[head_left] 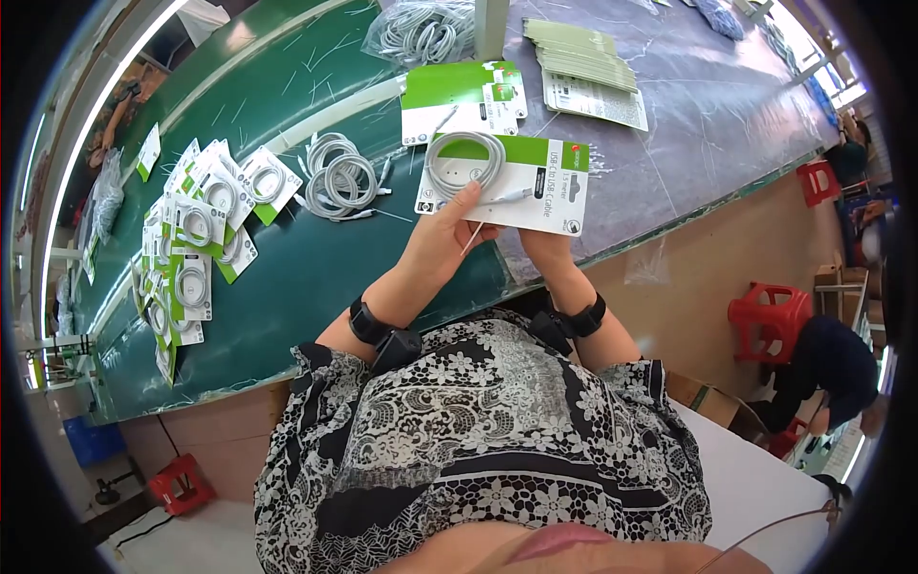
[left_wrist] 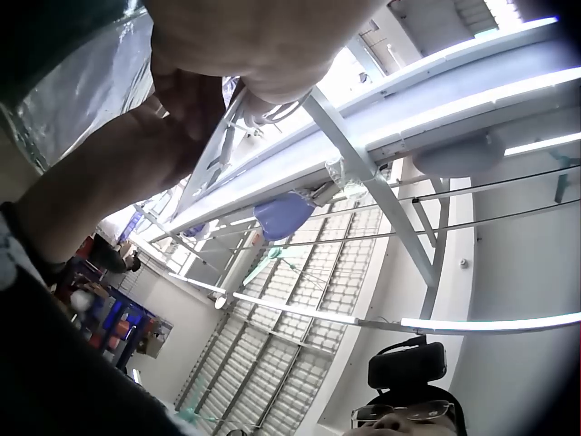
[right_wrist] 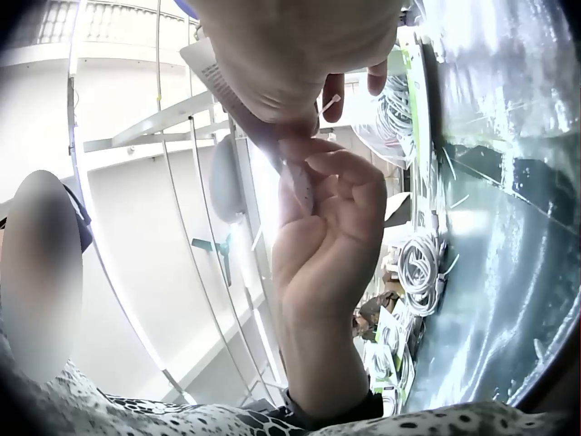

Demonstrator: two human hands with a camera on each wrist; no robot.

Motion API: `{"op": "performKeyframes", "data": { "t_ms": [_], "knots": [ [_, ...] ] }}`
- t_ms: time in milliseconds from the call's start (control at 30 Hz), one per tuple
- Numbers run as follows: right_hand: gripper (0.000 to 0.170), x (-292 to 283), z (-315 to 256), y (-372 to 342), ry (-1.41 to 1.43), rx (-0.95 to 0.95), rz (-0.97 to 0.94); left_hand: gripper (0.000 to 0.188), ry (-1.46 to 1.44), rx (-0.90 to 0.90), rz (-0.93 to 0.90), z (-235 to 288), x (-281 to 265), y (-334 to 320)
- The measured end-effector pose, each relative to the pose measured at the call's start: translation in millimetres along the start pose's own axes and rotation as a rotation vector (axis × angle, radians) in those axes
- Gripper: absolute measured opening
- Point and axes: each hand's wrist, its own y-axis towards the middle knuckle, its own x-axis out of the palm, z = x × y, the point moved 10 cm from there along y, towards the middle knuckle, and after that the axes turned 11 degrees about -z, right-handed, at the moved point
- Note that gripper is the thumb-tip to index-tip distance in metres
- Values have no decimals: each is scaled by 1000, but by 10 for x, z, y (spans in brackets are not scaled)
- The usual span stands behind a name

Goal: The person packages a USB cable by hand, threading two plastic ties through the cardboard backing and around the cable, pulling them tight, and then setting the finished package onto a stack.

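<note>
My left hand grips a white and green packaging card marked USB-C to USB-C cable, thumb pressing on the front. A coiled white cable lies against that card under the thumb, its plug pointing right. My right hand is behind the card's lower edge, fingers mostly hidden. A thin white tie sticks out below the card beside the left fingers. In the right wrist view, the tie's end shows by the right fingertips, close to the left hand; I cannot tell what the right fingers pinch.
Several carded cables lie piled on the green table at left, beside loose coiled cables. Blank-looking cards are stacked behind, near a bag of cables and a post. Thin white strips are scattered about. Another person sits at right.
</note>
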Motion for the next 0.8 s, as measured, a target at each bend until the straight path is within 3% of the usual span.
{"op": "performKeyframes", "data": {
  "t_ms": [167,233,267,367,500,800],
  "knots": [
    [19,-49,178,-74,87,250,-184,30,119,241,106,250,-108,-61],
    [23,150,-82,-195,-163,131,-659,31,207,374,134,437,-170,-88],
    [23,145,-238,-124,-160,128,-664,31,207,378,140,455,-174,-98],
    [25,-104,-1158,98,-214,-208,-388,32,239,326,156,324,-108,-87],
    [29,0,-1271,367,-531,-383,-333,32,240,302,93,187,-13,-58],
    [33,115,-1061,258,-432,-385,-379,31,91,275,54,189,-63,-101]
  ]
}}
